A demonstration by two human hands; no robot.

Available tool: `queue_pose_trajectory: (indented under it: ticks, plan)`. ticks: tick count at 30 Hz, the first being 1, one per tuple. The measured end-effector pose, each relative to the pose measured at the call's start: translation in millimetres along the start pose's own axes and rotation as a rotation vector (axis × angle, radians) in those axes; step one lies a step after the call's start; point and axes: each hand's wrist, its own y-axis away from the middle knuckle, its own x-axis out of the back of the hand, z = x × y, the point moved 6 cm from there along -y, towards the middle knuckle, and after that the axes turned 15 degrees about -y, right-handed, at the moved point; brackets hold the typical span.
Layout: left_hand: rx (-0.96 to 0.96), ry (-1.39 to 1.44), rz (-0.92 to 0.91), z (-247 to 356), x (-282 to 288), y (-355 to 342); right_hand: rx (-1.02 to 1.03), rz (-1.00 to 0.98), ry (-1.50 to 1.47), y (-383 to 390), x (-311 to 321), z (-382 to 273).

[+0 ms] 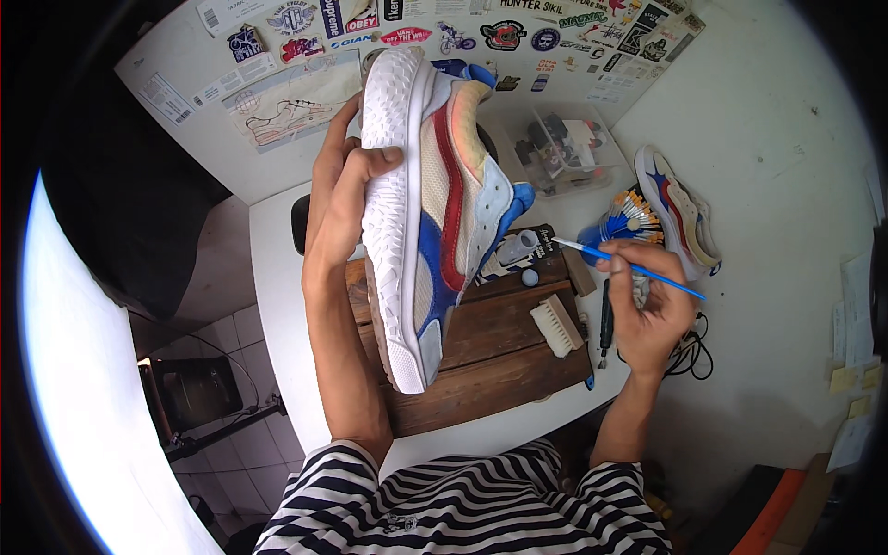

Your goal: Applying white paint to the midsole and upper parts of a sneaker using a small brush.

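Observation:
My left hand (pixel 356 180) is closed around the sole of a sneaker (pixel 435 203) and holds it up above the table, toe toward me. The shoe has a cream mesh body, a wavy red stripe, blue and pale blue panels and a white textured midsole; no laces show in it. To its right, my right hand (pixel 647 301) pinches a thin paintbrush (pixel 638 268) with a blue handle. The brush tip points left toward the shoe, apart from it. Behind the tip lie a small clear bottle (pixel 520 245) and a round cap (pixel 529 277).
A dark wooden board (pixel 499 370) lies on the white table (pixel 287 324), with a bristle brush (pixel 557 326) on it. At the back right are a matching sneaker (pixel 673 208), a bundle of paintbrushes (pixel 631 217) and a clear plastic box (pixel 564 153). Black cables (pixel 689 356) lie right.

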Motion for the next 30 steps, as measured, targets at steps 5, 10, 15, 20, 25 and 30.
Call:
queue_pose_trajectory:
  ticks: [5, 10, 15, 20, 25, 30]
  plan:
    - [-0.007, 0.034, -0.087, 4, -9, 3, 0.216, 0.142, -0.242, 1, 5, -57]
    - [0.005, 0.089, -0.171, 7, -23, 7, 0.326, 0.026, -0.137, -2, -13, -73]
    - [-0.011, 0.083, -0.191, 16, -26, 12, 0.436, 0.040, -0.125, -6, -18, -86]
    - [-0.010, 0.084, -0.185, 16, -24, 11, 0.499, 0.079, -0.116, -6, -27, -90]
    - [-0.013, 0.069, -0.199, 16, -24, 10, 0.472, 0.033, -0.148, -5, -27, -94]
    - [-0.021, 0.085, -0.183, 16, -23, 10, 0.476, 0.067, -0.110, -7, -29, -88]
